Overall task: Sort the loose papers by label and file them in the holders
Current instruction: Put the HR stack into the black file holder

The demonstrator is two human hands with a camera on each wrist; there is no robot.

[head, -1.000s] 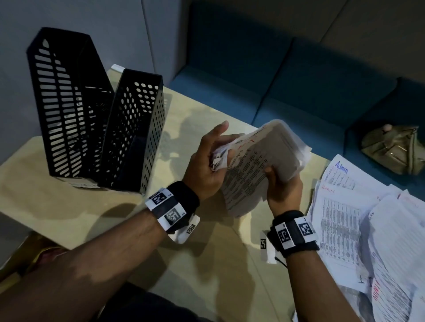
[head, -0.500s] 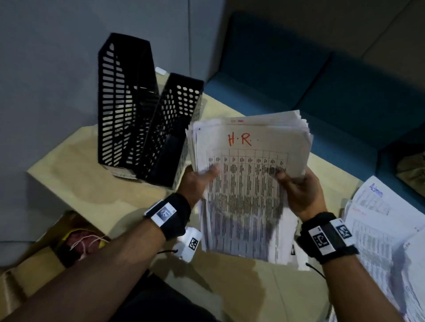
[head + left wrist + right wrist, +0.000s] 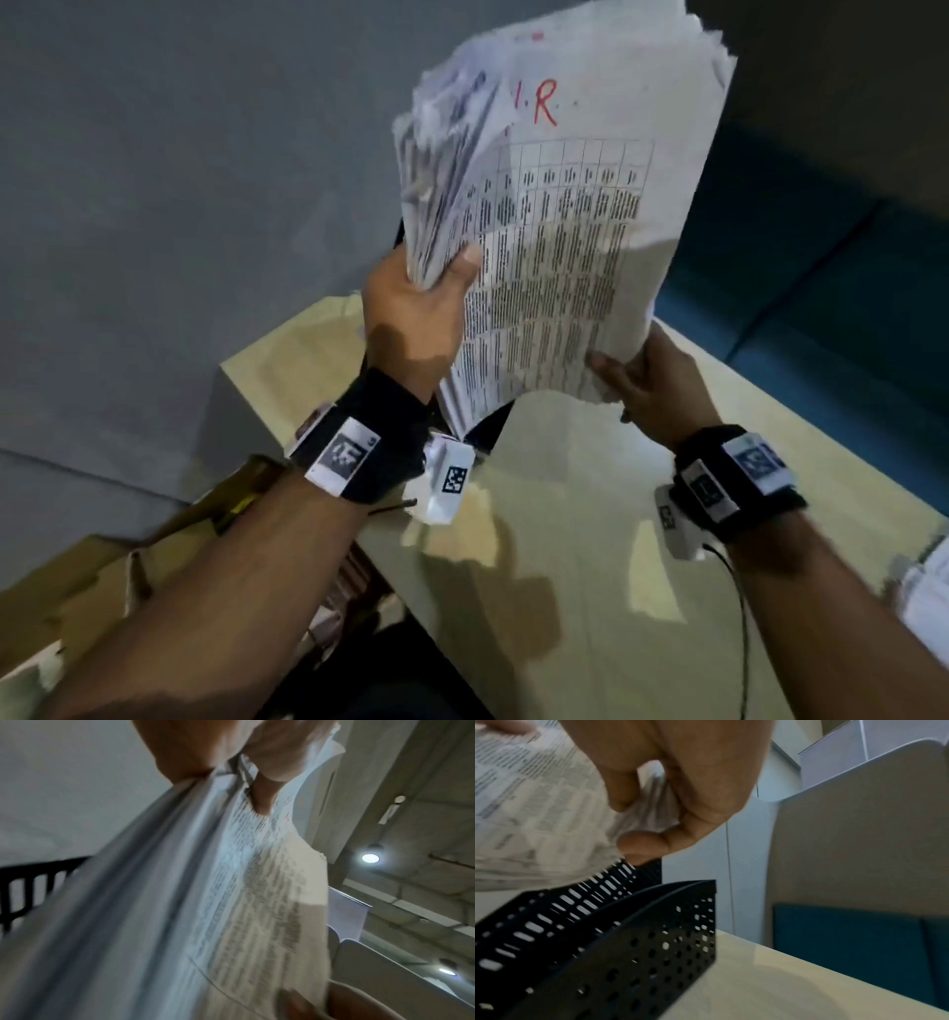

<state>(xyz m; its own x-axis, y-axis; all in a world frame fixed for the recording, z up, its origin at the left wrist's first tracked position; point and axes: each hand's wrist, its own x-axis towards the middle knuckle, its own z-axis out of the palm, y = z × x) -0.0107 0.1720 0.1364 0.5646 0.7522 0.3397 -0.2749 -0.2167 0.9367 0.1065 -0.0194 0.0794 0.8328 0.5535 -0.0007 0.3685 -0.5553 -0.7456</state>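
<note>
**Red-lettered stack held above the holders**

Both hands are holding a thick stack of papers (image 3: 565, 231) up in the air, above the tabletop (image 3: 590, 565). The top sheet is showing red handwriting: an "R" is reading clearly, with a dot and a stroke before it, the first letter being covered by fanned-out sheet edges. Below it a printed table is running in columns, its text too small and blurred to read. The left hand (image 3: 411, 313) is grasping the stack's left edge, thumb across the front. The right hand (image 3: 652, 380) is pinching the lower right corner between thumb and fingers (image 3: 641, 841). In the right wrist view two black perforated holders (image 3: 618, 943) are standing side by side on the tabletop beneath the stack; the head view is hiding them almost wholly behind the papers. More sheets (image 3: 924, 591) are being cut off at the right edge.
</note>
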